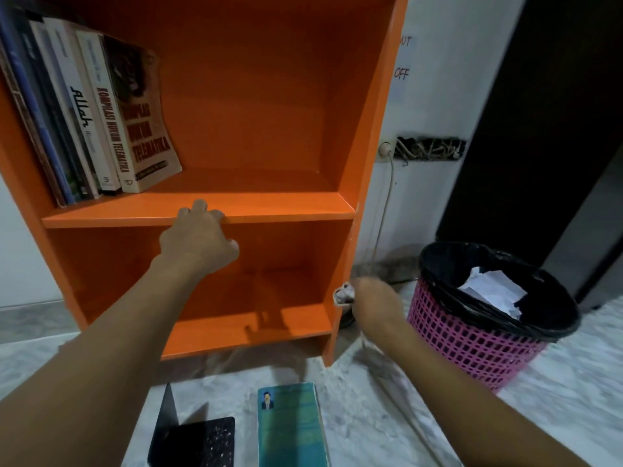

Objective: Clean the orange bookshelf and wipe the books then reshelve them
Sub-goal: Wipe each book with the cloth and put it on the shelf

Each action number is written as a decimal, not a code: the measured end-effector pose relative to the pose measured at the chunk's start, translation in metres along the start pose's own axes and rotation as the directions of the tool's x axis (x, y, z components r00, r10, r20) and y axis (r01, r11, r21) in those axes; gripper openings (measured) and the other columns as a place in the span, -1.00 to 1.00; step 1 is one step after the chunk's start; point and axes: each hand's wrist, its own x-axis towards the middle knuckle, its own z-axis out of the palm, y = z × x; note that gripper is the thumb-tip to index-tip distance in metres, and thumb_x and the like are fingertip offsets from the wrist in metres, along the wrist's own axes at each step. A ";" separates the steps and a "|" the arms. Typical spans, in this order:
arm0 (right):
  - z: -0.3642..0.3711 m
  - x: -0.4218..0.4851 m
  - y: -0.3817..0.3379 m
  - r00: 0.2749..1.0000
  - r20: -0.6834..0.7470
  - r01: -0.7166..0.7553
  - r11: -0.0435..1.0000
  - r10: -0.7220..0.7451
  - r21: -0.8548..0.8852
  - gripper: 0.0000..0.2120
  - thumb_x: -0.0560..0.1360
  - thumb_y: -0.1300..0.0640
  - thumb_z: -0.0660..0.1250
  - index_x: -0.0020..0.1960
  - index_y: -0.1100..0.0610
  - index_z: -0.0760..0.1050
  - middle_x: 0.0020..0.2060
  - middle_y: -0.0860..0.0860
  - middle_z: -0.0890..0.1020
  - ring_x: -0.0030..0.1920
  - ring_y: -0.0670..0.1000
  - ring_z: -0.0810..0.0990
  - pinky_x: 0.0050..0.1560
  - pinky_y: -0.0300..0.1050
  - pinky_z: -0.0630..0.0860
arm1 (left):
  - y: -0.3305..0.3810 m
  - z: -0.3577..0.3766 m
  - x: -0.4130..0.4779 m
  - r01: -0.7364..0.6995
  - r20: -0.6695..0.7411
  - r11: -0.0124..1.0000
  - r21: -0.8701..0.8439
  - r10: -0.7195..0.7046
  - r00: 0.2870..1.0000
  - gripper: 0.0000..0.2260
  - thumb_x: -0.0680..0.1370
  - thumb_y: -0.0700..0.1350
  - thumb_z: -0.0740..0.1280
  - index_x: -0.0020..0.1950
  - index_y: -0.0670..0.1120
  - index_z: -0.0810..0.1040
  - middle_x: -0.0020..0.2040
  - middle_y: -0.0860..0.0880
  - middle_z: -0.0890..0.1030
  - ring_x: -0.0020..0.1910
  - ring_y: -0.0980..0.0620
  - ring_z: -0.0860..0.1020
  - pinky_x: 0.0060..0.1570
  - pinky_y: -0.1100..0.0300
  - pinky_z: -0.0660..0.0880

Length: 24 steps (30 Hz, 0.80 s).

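White wall (438, 106) bearing a paper label reading OFF (402, 74) and a rectangular opening with exposed wires (429, 149). A round plug (385, 150) sits just beside the opening, its pale cord (387, 197) hanging down. Dark brown door (539, 96) at right. Grey-veined marble floor (566, 406), with a pink lattice wastebasket (472, 352) standing on it, black liner (438, 261), crumpled paper (488, 291) inside.

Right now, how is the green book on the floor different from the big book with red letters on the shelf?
The green book lies flat on the floor; the red-lettered book stands tilted in the orange bookshelf, leaning on the neighbouring books. The green book's cover is teal with a small portrait; the red-lettered book's is dark and cream. Both are books.
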 end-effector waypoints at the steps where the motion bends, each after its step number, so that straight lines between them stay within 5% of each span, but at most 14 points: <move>1: 0.016 -0.005 0.008 0.997 -0.032 0.076 0.997 -0.076 0.003 -0.68 0.57 0.31 0.17 0.29 0.15 0.47 0.16 0.12 0.57 0.08 0.16 0.53 -0.05 0.01 0.52 | -0.002 0.001 0.000 -0.002 0.004 1.000 -0.008 0.002 1.000 -0.47 0.58 0.08 0.30 0.50 -0.06 0.30 0.46 -0.09 0.23 0.43 -0.16 0.22 0.09 -0.11 0.44; 5: 0.028 0.020 0.016 0.837 -0.402 0.315 0.927 -0.372 -0.202 -0.56 0.44 0.33 0.33 0.31 0.14 0.49 0.24 0.12 0.55 -0.06 0.17 0.54 -0.30 -0.05 0.48 | -0.003 0.004 0.001 -0.005 0.007 1.000 -0.026 0.006 1.000 -0.43 0.57 0.09 0.31 0.53 -0.06 0.27 0.50 -0.09 0.19 0.47 -0.17 0.18 0.18 -0.16 0.42; 7: 0.016 0.041 0.006 0.766 -0.474 0.307 0.895 -0.434 -0.324 -0.61 0.47 0.30 0.25 0.29 0.17 0.48 0.25 0.13 0.53 -0.06 0.16 0.54 -0.26 -0.05 0.50 | -0.003 0.003 0.001 -0.012 -0.007 1.000 -0.027 0.012 1.000 -0.43 0.56 0.09 0.32 0.52 -0.06 0.28 0.50 -0.10 0.19 0.47 -0.18 0.18 0.20 -0.18 0.40; 9: 0.002 0.059 -0.002 0.776 -0.471 0.241 0.887 -0.420 -0.394 -0.62 0.49 0.28 0.24 0.30 0.18 0.45 0.26 0.14 0.49 0.04 0.17 0.51 -0.16 -0.02 0.51 | -0.003 0.005 0.000 -0.011 -0.022 0.999 -0.033 0.010 1.000 -0.43 0.56 0.08 0.32 0.52 -0.06 0.29 0.49 -0.10 0.20 0.47 -0.17 0.18 0.21 -0.19 0.40; 12: -0.002 0.068 0.000 0.857 -0.393 0.125 0.875 -0.333 -0.468 -0.66 0.49 0.22 0.33 0.26 0.15 0.45 0.24 0.11 0.46 0.12 0.13 0.47 -0.09 -0.05 0.45 | -0.003 0.007 0.000 -0.006 -0.034 0.999 -0.047 0.004 0.999 -0.44 0.56 0.07 0.32 0.51 -0.05 0.30 0.48 -0.09 0.22 0.46 -0.17 0.19 0.20 -0.19 0.40; 15: 0.024 0.064 0.000 0.937 -0.184 0.161 0.836 -0.296 -0.525 -0.62 0.55 0.19 0.29 0.35 0.16 0.38 0.26 0.13 0.42 0.19 0.14 0.44 -0.05 -0.05 0.49 | -0.004 0.006 -0.001 -0.007 -0.036 0.999 -0.051 0.005 0.999 -0.44 0.55 0.07 0.32 0.51 -0.05 0.30 0.47 -0.09 0.22 0.46 -0.16 0.19 0.19 -0.18 0.40; 18: 0.054 0.047 -0.001 0.963 0.187 0.251 0.895 -0.193 -0.368 -0.67 0.59 0.16 0.25 0.35 0.11 0.41 0.26 0.10 0.48 0.28 0.18 0.38 0.08 0.05 0.48 | -0.004 0.005 -0.002 -0.005 -0.033 0.998 -0.060 0.003 0.999 -0.44 0.56 0.06 0.32 0.52 -0.05 0.29 0.46 -0.08 0.23 0.45 -0.16 0.20 0.18 -0.17 0.41; 19: 0.060 0.040 0.000 0.954 0.189 0.282 0.912 -0.233 -0.298 -0.65 0.59 0.16 0.25 0.37 0.07 0.42 0.29 0.07 0.46 0.27 0.18 0.38 0.08 0.06 0.50 | -0.003 0.005 -0.002 -0.008 -0.031 0.998 -0.057 0.007 0.999 -0.45 0.56 0.05 0.31 0.52 -0.05 0.29 0.46 -0.09 0.23 0.45 -0.17 0.20 0.18 -0.17 0.41; 21: 0.062 0.031 -0.002 0.920 -0.019 0.382 0.907 -0.391 -0.175 -0.55 0.54 0.23 0.30 0.40 -0.03 0.41 0.33 0.03 0.43 0.20 0.18 0.41 -0.05 0.02 0.57 | -0.003 0.006 -0.002 -0.010 -0.033 0.998 -0.054 0.008 0.999 -0.46 0.57 0.04 0.30 0.52 -0.05 0.28 0.46 -0.10 0.23 0.45 -0.18 0.19 0.17 -0.17 0.41; 24: 0.048 0.035 -0.015 0.733 -0.506 0.515 0.857 -0.455 -0.025 -0.41 0.32 0.43 0.40 0.30 0.05 0.53 0.24 0.08 0.53 0.03 0.20 0.52 -0.37 -0.10 0.55 | -0.006 0.007 0.000 -0.018 -0.042 0.998 -0.064 0.015 0.999 -0.49 0.58 -0.01 0.29 0.52 -0.05 0.30 0.43 -0.10 0.26 0.43 -0.17 0.21 0.16 -0.15 0.41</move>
